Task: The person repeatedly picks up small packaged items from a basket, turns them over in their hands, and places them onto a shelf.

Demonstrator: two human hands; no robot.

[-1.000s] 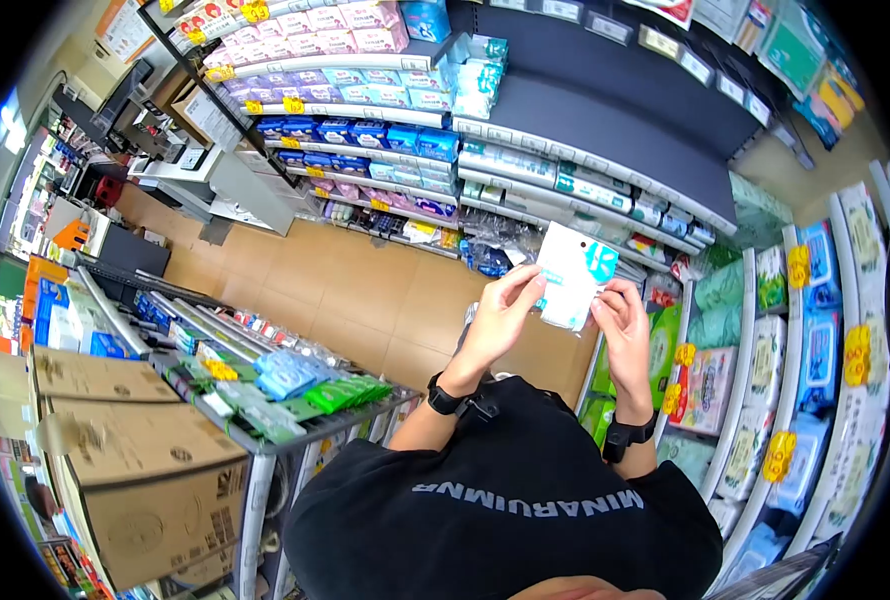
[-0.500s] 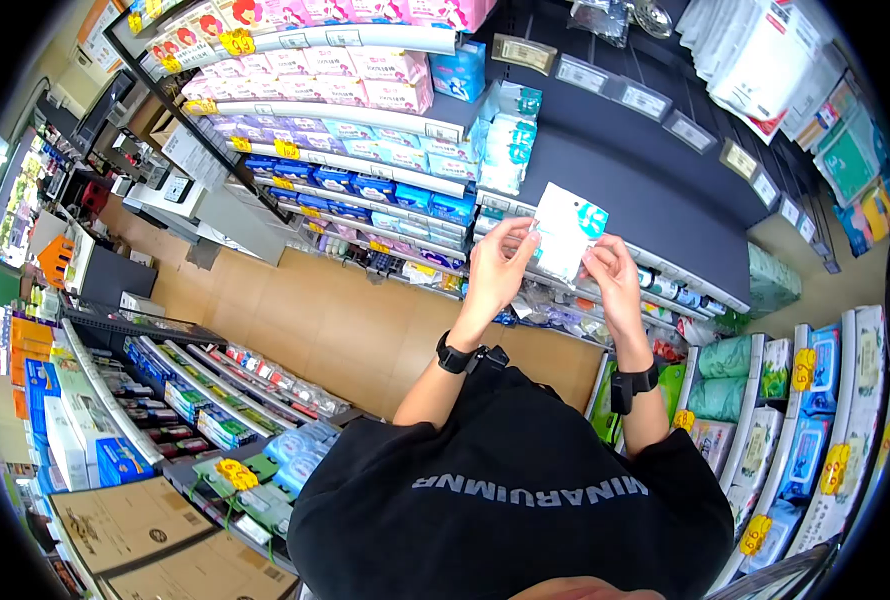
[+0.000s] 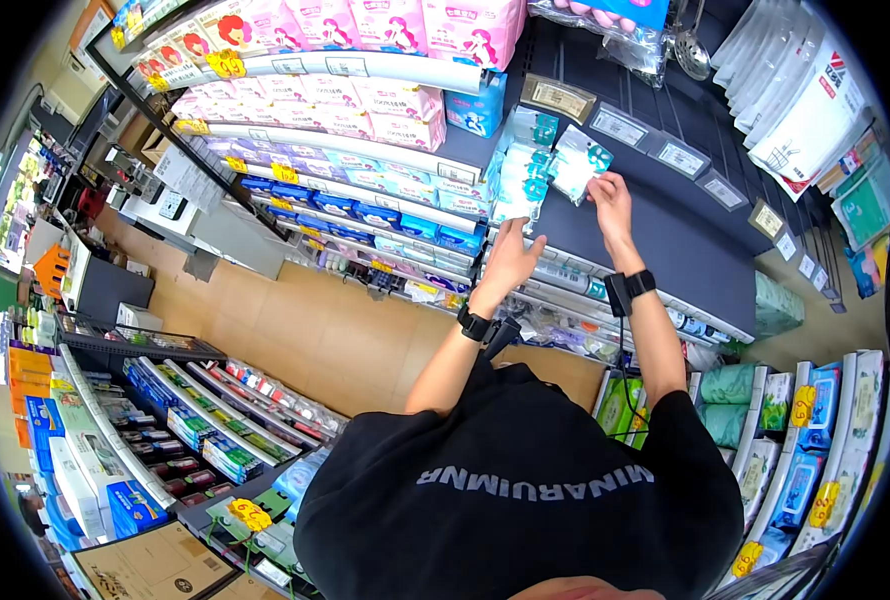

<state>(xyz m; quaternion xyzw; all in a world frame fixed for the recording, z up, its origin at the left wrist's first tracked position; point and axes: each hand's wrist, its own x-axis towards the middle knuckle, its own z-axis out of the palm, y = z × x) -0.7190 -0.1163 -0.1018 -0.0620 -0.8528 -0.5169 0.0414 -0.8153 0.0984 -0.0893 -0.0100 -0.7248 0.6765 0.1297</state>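
My right hand (image 3: 613,208) pinches the lower right edge of a flat white packet (image 3: 571,172) with teal print, held over the dark grey shelf (image 3: 665,222). Beside it on the left, similar white and teal packets (image 3: 521,185) stand grouped on the same shelf. My left hand (image 3: 508,262) is at the shelf's front edge, just below that group. Its thumb is apart from the fingers and nothing shows in it. Whether its fingertips touch the nearest packet, I cannot tell.
Pink packages (image 3: 395,27) fill the racks to the left, with a blue package (image 3: 475,104) beside the packets. Price tags (image 3: 620,126) line the rail behind, and ladles (image 3: 693,50) hang above. Cardboard boxes (image 3: 155,565) and a low shelf of wipes (image 3: 797,488) are nearer me.
The packet has moved from in front of the shelf, between both hands, to over the shelf beside the others. My left hand has let go of it; the right still holds it.
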